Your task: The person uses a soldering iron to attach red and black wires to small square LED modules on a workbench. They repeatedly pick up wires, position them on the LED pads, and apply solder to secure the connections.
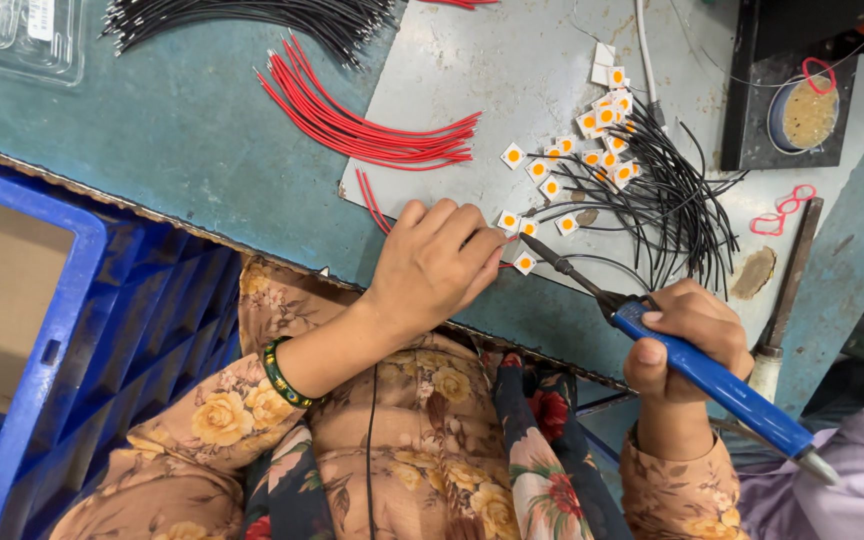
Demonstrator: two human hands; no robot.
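My right hand [690, 345] grips a blue-handled soldering iron [712, 380], its dark tip reaching toward a small white square chip with an orange centre [524, 263] on the grey board [472, 80]. My left hand [432, 265] rests at the board's front edge, fingertips pinching a red wire beside that chip and two others [509, 221]. Several more chips with black wires attached [652, 190] lie in a heap just beyond the iron's tip.
A bundle of red wires [362, 125] lies on the board's left side, black wires [252, 20] at the top. A blue crate [72, 330] stands at my left. A dark stand with a round tin [810, 112], red rubber bands [782, 210] and a metal file [787, 290] sit right.
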